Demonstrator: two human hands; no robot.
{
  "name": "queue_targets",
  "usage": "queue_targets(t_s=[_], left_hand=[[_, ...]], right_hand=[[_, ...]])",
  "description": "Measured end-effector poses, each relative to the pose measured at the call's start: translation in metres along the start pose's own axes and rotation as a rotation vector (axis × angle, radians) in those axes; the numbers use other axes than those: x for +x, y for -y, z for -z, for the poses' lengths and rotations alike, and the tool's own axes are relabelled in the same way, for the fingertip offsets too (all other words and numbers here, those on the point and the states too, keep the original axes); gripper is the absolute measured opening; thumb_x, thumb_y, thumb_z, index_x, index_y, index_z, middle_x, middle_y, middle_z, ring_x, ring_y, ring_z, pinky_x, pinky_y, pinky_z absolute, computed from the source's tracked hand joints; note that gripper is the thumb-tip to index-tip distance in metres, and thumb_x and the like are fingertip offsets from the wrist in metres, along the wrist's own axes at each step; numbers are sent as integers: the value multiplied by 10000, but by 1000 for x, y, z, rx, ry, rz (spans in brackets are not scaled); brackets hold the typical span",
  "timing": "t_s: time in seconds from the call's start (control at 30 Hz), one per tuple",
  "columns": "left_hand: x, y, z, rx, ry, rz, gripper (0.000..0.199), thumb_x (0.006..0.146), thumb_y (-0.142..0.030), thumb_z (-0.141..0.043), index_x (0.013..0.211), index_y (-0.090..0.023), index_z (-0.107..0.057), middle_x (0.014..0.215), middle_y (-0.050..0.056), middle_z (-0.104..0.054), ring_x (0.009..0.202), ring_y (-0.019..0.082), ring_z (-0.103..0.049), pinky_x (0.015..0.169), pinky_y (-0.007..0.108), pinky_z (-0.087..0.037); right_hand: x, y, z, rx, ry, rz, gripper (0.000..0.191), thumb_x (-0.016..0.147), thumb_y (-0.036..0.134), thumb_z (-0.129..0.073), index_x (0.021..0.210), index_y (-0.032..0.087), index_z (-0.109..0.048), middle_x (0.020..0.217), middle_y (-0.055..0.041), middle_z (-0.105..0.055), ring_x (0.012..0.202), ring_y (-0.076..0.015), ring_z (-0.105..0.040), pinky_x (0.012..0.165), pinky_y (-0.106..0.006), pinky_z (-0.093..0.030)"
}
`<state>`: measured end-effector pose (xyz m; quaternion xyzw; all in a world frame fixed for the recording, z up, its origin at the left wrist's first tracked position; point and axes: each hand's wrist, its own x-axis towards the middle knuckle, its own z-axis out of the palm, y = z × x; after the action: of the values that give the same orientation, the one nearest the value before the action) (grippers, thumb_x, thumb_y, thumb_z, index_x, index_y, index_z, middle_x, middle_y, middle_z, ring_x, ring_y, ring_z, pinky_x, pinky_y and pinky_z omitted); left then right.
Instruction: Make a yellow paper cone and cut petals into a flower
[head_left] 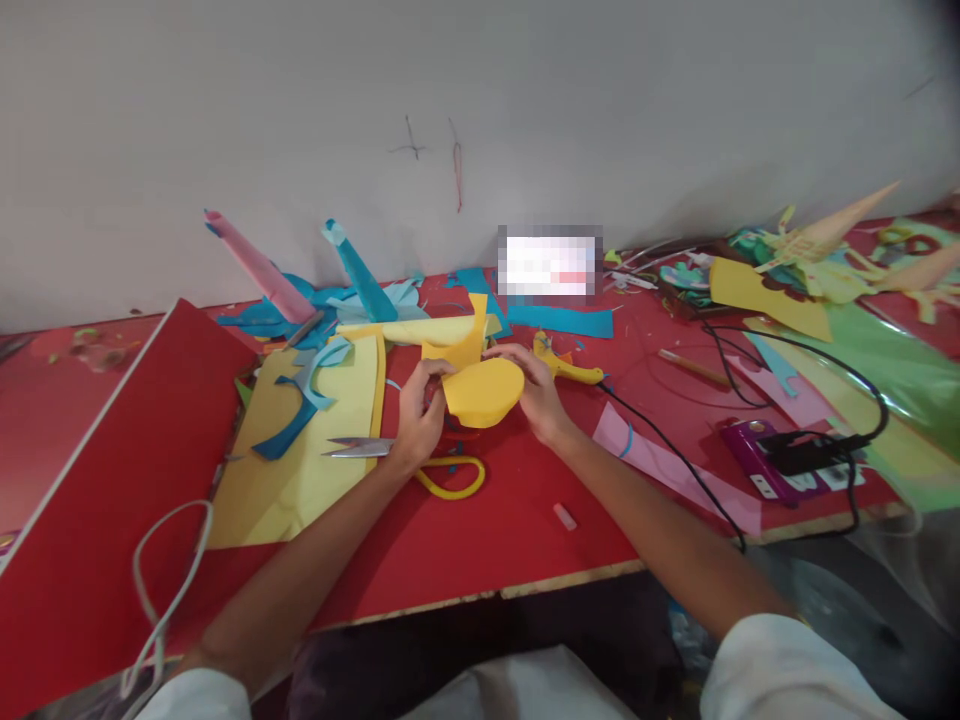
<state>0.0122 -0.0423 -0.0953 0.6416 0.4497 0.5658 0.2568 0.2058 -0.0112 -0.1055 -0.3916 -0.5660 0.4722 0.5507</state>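
Note:
A yellow paper piece with a rounded right end is held above the red table. My left hand grips its left side between thumb and fingers. My right hand is closed around its right edge, with the fingertips partly behind it. Another strip of yellow paper sticks up just behind the piece. Below my left wrist lie scissors with yellow handles, their blades pointing left. To the right of my right hand rests a yellow glue gun with a black cable.
Yellow sheets with blue paper scraps lie at left, beside a red board. Pink and blue paper cones stand behind. A purple power strip, cables and a pink strip are at right. A blurred screen leans at the wall.

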Motion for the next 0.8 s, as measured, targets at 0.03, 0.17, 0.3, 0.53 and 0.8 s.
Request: queue_targets(t_s=[0.03, 0.17, 0.3, 0.53, 0.8], left_hand=[[0, 0, 1, 7, -11, -18, 139, 979, -333, -594, 1010, -213, -658, 982, 56, -690, 931, 205, -645, 861, 340, -522], [1, -3, 2, -20, -37, -48, 142, 933, -336, -690, 1009, -221, -655, 1010, 56, -655, 920, 199, -628, 821, 325, -509], [1, -5, 2, -17, -57, -35, 238, 911, -429, -744, 998, -232, -644, 1038, 60, -633, 953, 213, -635, 834, 335, -527], [3, 1, 2, 23, -92, -96, 125, 1019, -294, -631, 925, -224, -675, 1002, 55, -670, 967, 200, -659, 848, 329, -514], [2, -4, -1, 88, -3, 37, 365, 1059, -538, -568, 1113, -206, -711, 958, 50, -732, 846, 182, -663, 777, 307, -515]], right_hand=[[-1, 2, 0, 38, 4, -41, 588, 975, 793, -518, 1031, 255, -749, 990, -73, -780, 970, -271, -743, 800, -396, -602], [-4, 8, -2, 142, 51, -137, 623, 946, 835, -531, 1135, 271, -716, 908, -58, -770, 881, -258, -753, 736, -374, -603], [-5, 9, -1, 38, 131, -81, 542, 910, 757, -681, 1179, 286, -692, 928, -43, -767, 880, -244, -742, 761, -363, -603], [-2, 5, 0, -11, 212, -19, 441, 886, 593, -786, 1156, 257, -693, 1127, -88, -781, 1064, -260, -752, 840, -353, -600], [0, 3, 1, -141, 140, 109, 309, 938, 537, -746, 1018, 238, -734, 1079, -84, -788, 1009, -253, -753, 856, -364, -587]])
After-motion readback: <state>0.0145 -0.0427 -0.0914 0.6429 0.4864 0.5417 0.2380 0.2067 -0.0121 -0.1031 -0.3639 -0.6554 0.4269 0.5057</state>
